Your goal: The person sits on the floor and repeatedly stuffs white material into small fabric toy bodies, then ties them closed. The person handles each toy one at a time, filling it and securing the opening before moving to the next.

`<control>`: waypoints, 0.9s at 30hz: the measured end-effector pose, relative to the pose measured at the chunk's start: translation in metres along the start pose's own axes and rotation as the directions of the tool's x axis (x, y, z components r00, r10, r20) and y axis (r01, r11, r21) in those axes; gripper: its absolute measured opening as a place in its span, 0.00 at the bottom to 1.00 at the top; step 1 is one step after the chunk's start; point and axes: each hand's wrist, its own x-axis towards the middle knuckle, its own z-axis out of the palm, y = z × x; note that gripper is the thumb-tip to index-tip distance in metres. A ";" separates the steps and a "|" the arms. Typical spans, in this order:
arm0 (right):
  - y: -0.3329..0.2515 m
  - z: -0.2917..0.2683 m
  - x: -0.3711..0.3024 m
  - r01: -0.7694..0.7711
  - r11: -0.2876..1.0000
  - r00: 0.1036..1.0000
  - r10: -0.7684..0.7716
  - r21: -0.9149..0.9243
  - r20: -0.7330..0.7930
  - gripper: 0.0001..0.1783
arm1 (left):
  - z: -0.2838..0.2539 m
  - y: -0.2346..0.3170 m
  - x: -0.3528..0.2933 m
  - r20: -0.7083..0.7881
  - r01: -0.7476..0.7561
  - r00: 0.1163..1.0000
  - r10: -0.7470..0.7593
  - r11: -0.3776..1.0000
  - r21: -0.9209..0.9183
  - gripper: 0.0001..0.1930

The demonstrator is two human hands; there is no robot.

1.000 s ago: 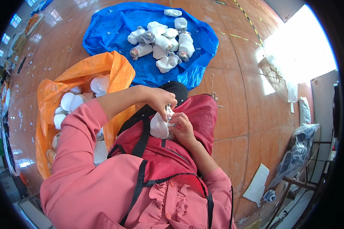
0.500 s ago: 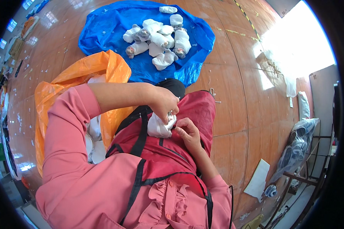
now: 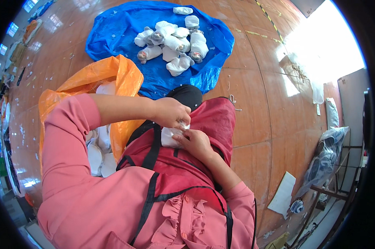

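Note:
A small white cloth bundle (image 3: 169,137), plump and soft-looking, rests on my lap over the dark red apron (image 3: 208,124). My left hand (image 3: 177,113) reaches over it from the far side, fingers closed in a pinch at its top edge. Against its right side, my right hand (image 3: 195,143) grips it with thumb and fingers, the fingertips close to those of the left. The fingers cover much of the bundle's upper right part, and I cannot make out any small tool or thread between them.
Ahead lies a blue plastic sheet (image 3: 112,50) bearing several white stuffed pieces (image 3: 199,43), some with grey ends. At my left an orange sack (image 3: 129,72) stands open with white pieces (image 3: 95,159) inside. A clear plastic bag (image 3: 320,159) leans against a metal rack at right.
My right hand has moved left and up onto the bundle, its fingers now overlapping it. My left hand has shifted slightly left, its fingers staying at the bundle's top.

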 end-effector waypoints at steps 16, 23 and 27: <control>0.015 -0.009 0.006 0.158 0.947 0.986 -0.135 0.278 -0.099 0.22 | 0.078 0.004 -0.023 -0.207 -0.096 0.583 -0.786 0.186 -0.978 0.12; 0.019 -0.013 0.006 0.177 0.918 0.983 -0.181 0.355 -0.022 0.23 | 0.093 0.003 -0.032 -0.004 -0.408 0.626 -0.779 -0.323 -0.854 0.12; 0.018 -0.015 -0.004 0.243 0.922 0.966 -0.259 0.303 0.012 0.22 | 0.102 0.003 -0.043 -0.011 -0.364 0.667 -0.745 -0.312 -0.878 0.13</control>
